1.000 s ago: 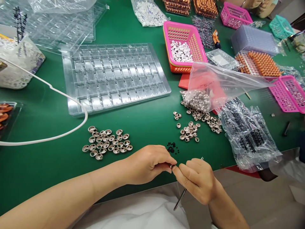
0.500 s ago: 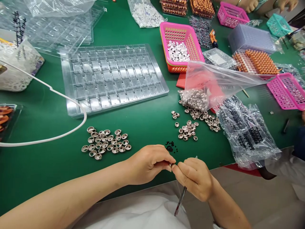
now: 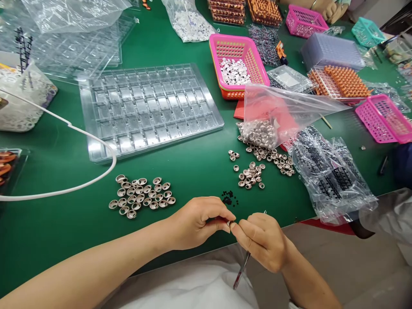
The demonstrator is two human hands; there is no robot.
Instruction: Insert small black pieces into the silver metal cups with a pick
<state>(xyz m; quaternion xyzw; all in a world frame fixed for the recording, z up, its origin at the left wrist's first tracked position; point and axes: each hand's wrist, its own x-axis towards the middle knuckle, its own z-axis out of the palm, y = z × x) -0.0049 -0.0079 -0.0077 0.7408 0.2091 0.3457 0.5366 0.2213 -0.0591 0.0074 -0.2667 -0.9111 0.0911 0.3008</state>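
My left hand (image 3: 206, 219) is closed in a pinch on a small silvery cup-shaped piece (image 3: 228, 223), mostly hidden by the fingertips. The thumb and forefinger of my right hand (image 3: 262, 240) meet that same piece. A slim pair of tweezers (image 3: 242, 271) is tucked in my right palm, its points showing above the knuckles and its dark reddish end hanging below. Just beyond my fingers lies a scatter of tiny black pieces (image 3: 228, 198). Silvery cup-shaped pieces with holes form a group (image 3: 140, 198) left of my hands and a pile (image 3: 251, 175) farther back.
A clear compartment tray (image 3: 154, 111) lies behind the left group. Pink baskets (image 3: 262, 64) hold white pieces. A plastic bag of silvery pieces (image 3: 260, 134) and a bag of black parts (image 3: 334, 180) lie right. A white cord (image 3: 106, 171) loops at left. Another person's hand (image 3: 334, 10) is far right.
Both hands stay together, with the fingertips shifting only slightly around the small piece. The view has turned a little. One of the other person's hands at the far right has left view.
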